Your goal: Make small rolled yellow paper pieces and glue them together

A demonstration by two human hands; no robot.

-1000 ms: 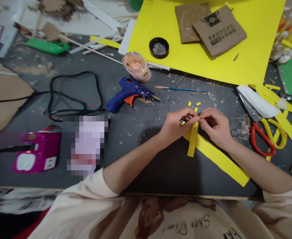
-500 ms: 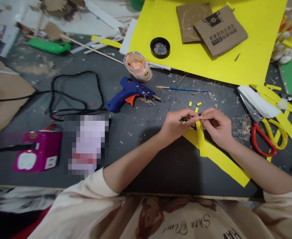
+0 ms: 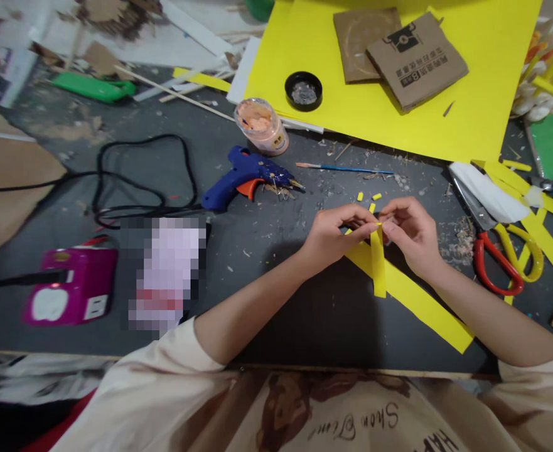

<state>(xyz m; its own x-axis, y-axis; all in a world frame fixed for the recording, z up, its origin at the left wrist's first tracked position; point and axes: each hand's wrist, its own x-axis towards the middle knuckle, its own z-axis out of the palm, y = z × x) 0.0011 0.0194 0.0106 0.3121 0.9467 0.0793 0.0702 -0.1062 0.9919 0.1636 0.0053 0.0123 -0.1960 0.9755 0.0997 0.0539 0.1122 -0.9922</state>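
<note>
Between the fingertips of both hands, over the near half of the table (image 3: 276,295), a narrow yellow strip (image 3: 378,267) has its far end held up at the fingers. Its long axis runs almost straight toward the person, the free end pointing at the shirt (image 3: 332,411). The left hand (image 3: 339,231) pinches that far end, thumb and forefinger closed on it. The right hand (image 3: 412,238) has its thumb and forefinger tips right at the same end, curled close together; whether they pinch it or only touch it, I cannot tell.

Behind the narrow strip, a wide yellow strip (image 3: 427,311) slants from beside the left hand toward the near right. Just beyond the fingers are three small yellow pieces (image 3: 359,196). Farther out, a paintbrush (image 3: 346,168) lies crosswise, with a blue glue gun (image 3: 238,177) to its left, nozzle toward the right, and scissors (image 3: 498,260) to the right, handles toward the person.
</note>
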